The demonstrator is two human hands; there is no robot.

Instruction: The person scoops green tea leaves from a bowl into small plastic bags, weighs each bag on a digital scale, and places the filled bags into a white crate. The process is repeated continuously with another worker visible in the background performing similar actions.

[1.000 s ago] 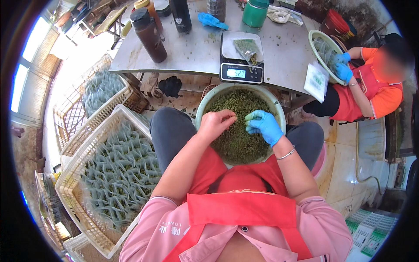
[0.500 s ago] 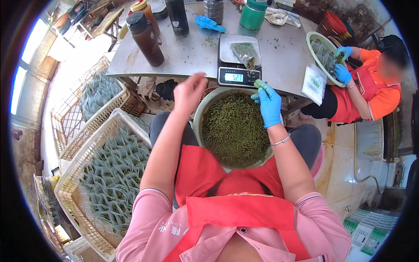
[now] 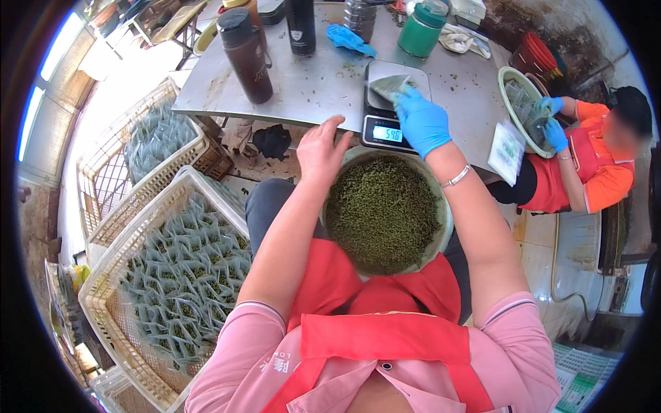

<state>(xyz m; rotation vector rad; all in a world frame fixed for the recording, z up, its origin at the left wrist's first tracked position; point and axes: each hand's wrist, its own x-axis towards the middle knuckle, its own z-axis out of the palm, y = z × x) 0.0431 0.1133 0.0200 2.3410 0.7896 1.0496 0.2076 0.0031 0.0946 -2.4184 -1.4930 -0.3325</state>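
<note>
My right hand (image 3: pixel 423 122), in a blue glove, reaches over a digital kitchen scale (image 3: pixel 384 132) with a lit display. Its fingers are closed on the edge of a small clear plastic bag (image 3: pixel 390 85) on the weighing plate; the glove hides the bag's near part. My left hand (image 3: pixel 321 153) is bare, holds nothing and hovers near the table's front edge, fingers apart. Below both hands, between my knees, a round pale basin (image 3: pixel 444 237) holds a heap of small green peppercorn-like berries (image 3: pixel 383 213).
At my left, a plastic crate (image 3: pixel 110 303) holds rows of filled clear bags (image 3: pixel 182 282); another crate (image 3: pixel 103 155) stands beyond it. Bottles and a green jar (image 3: pixel 422 29) stand on the metal table (image 3: pixel 317 82). A co-worker in blue gloves (image 3: pixel 555 134) handles bags over a bowl (image 3: pixel 506 79).
My right hand has moved up from the basin's edge to the bag on the scale and gripped it. My left hand's fingers have spread. The view has shifted slightly.
</note>
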